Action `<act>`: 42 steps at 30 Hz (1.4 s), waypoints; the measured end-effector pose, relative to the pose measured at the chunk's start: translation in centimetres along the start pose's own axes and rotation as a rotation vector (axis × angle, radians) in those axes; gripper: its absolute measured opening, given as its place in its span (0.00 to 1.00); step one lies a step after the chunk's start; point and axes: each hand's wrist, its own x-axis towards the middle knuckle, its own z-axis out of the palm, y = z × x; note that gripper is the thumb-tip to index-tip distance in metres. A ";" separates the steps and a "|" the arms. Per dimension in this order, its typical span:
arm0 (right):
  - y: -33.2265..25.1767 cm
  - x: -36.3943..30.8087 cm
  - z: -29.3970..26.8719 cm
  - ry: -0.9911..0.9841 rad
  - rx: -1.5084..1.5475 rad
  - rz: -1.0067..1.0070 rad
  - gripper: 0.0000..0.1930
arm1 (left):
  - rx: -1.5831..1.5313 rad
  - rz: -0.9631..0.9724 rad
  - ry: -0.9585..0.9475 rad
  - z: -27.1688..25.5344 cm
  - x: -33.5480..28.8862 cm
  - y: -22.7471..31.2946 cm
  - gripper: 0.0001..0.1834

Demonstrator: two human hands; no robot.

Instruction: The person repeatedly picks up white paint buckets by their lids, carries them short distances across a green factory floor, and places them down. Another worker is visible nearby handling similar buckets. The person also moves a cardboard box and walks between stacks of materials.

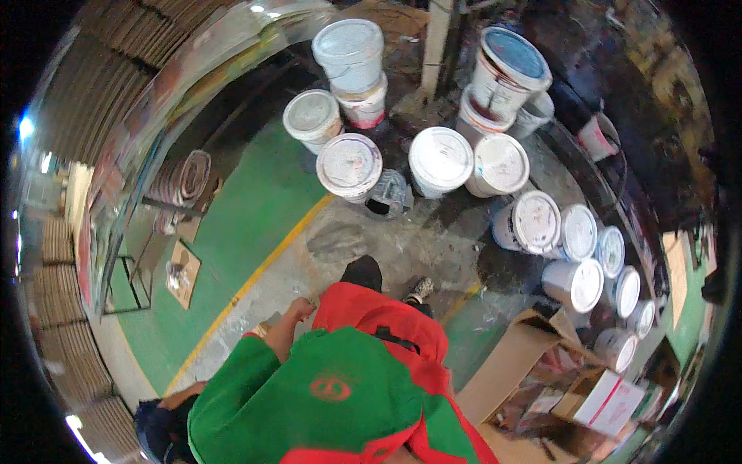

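Note:
My left hand [302, 308] hangs beside the red cloth [344, 309] at my waist, its fingers curled in with nothing visible in them. A band is on that wrist. My right hand is out of sight, the green and red clothing [332, 387] covering that side. No bucket is in reach of the left hand. Ahead of my feet, a white lidded bucket [349, 165] stands beside a clear plastic jug [389, 195]. Another white lidded bucket [440, 161] is just right of the jug.
Several lidded buckets [535, 222] line the right side. A stacked bucket with a blue lid [514, 54] stands at the back. An open cardboard box [502, 363] holds mixed items at lower right. A yellow line [255, 278] borders green floor. Another person's arm [182, 397] shows at lower left.

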 end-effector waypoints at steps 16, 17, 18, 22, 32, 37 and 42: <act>-50.6 15.4 30.3 -0.036 -0.483 -0.787 0.13 | -0.443 0.451 0.048 -9.4 8.5 10.4 0.12; -50.0 15.0 33.1 0.031 -0.721 -0.816 0.14 | -0.508 0.355 0.030 -12.4 9.8 12.9 0.12; -48.8 14.7 35.1 0.094 -0.788 -0.801 0.14 | -0.528 0.349 0.007 -15.1 10.9 15.5 0.12; -42.3 14.4 33.8 0.328 -0.795 -0.613 0.13 | -0.430 0.296 0.103 -24.6 13.9 25.8 0.13; -32.0 16.5 14.3 0.715 0.049 -0.129 0.10 | -0.180 0.238 -0.063 -23.2 19.5 42.7 0.16; -32.4 21.7 7.6 0.583 0.647 0.024 0.07 | 0.142 0.262 -0.138 -6.4 20.3 54.1 0.16; -38.8 32.0 -4.5 0.500 0.508 0.050 0.18 | 0.239 0.380 -0.347 14.5 16.0 68.0 0.17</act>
